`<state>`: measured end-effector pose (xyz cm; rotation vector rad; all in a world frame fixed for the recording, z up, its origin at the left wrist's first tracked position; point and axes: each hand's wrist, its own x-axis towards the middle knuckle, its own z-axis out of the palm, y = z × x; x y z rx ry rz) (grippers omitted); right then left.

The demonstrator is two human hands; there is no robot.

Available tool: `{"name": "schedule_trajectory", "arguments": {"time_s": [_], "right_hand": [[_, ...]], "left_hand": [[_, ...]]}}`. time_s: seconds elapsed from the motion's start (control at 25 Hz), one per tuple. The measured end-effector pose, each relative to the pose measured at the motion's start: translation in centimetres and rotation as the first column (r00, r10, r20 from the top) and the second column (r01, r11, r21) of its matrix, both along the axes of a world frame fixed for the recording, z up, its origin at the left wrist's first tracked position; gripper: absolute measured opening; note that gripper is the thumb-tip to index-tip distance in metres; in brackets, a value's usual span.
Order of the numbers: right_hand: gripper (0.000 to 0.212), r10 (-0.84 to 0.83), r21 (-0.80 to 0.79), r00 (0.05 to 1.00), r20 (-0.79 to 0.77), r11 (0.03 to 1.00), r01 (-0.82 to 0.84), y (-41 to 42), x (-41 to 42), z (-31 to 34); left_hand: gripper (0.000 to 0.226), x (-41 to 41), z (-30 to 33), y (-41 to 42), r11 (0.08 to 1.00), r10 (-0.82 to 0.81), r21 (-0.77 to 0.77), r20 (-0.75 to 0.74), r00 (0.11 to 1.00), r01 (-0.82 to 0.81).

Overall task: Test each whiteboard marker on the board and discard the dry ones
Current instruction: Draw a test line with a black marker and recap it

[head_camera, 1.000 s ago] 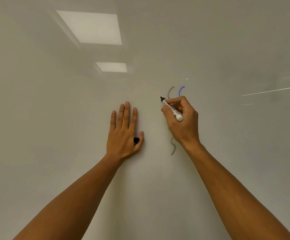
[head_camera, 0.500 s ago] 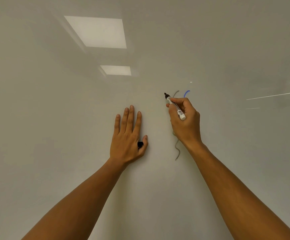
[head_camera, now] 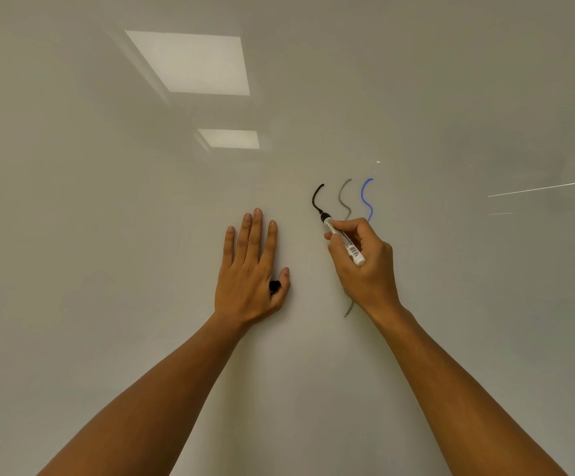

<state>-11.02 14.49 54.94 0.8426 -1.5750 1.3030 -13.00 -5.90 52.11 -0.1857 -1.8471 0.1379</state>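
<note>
Head view: the right hand (head_camera: 365, 266) is closed around a white-barrelled marker (head_camera: 343, 241), pinched between thumb and fingers, with the black tip touching the whiteboard (head_camera: 107, 269) at the lower end of a dark black stroke (head_camera: 316, 199). The stroke is dense and unbroken, so the marker is judged to be a working one. Just to the right of it a pale grey squiggle (head_camera: 344, 199) is seen, running behind the hand and reappearing below the wrist, and beyond that a blue squiggle (head_camera: 367, 199). The left hand (head_camera: 250, 273) is laid flat on the board with the fingers straight, while a small black cap (head_camera: 274, 286) is pinned between the thumb and the palm. Two ceiling lights (head_camera: 189, 63) are reflected towards the upper left of the board.

For the step to be done well, the tip should be kept at steady, light pressure and the line carried on long enough for any fading to be noticed. The new stroke should be kept apart from the grey one so that the marks are not confused. The cap is best kept ready for prompt recapping.
</note>
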Motion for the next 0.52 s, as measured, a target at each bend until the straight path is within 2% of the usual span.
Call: {"name": "schedule_trajectory", "arguments": {"time_s": [0.12, 0.28, 0.52], "right_hand": [[0.015, 0.004, 0.002, 1.000, 0.005, 1.000, -0.004, 0.1, 0.0, -1.3], [0.017, -0.007, 0.110, 1.000, 0.008, 0.994, 0.006, -0.1, 0.2, -3.9], [0.017, 0.022, 0.046, 0.998, 0.055, 0.999, -0.025, 0.7, 0.2, -7.4]], "left_hand": [[0.082, 0.0, 0.0, 0.0, 1.000, 0.000, -0.001, -0.001, 1.000, 0.000], [0.082, -0.1, 0.0, -0.1, 1.000, 0.011, 0.003, 0.005, 1.000, -0.011], [0.082, 0.1, -0.1, 0.0, 1.000, 0.015, 0.002, 0.016, 1.000, -0.015]]}}
